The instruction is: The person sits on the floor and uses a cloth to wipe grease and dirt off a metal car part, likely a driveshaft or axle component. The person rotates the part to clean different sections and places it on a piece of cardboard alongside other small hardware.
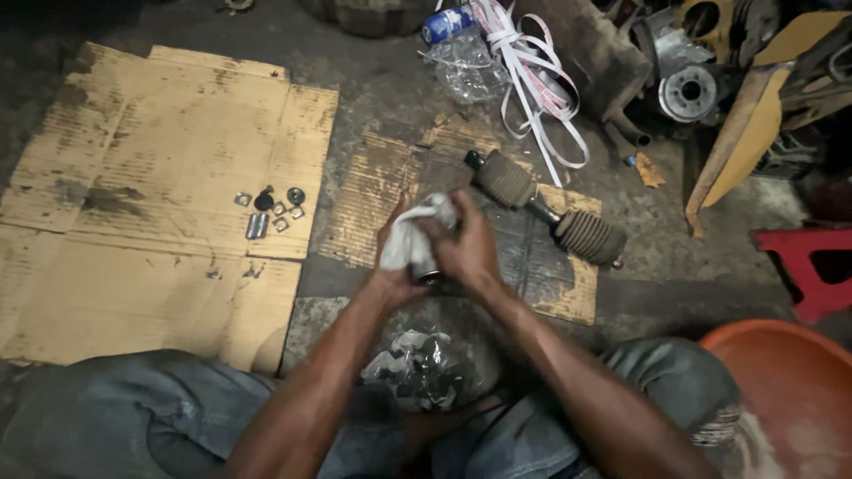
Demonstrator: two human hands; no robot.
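Observation:
Both my hands meet at the middle of the view over the greasy floor. My left hand holds a small dark metal part, mostly hidden under a white rag. My right hand presses the rag against that part. Just beyond my hands lies a drive shaft with two ribbed rubber boots, on oily cardboard. Between my knees sits a crumpled plastic bag.
A large cardboard sheet at the left carries several small nuts and bolts. White strapping, a plastic bottle and metal car parts lie at the back. A red stool and an orange tub stand at the right.

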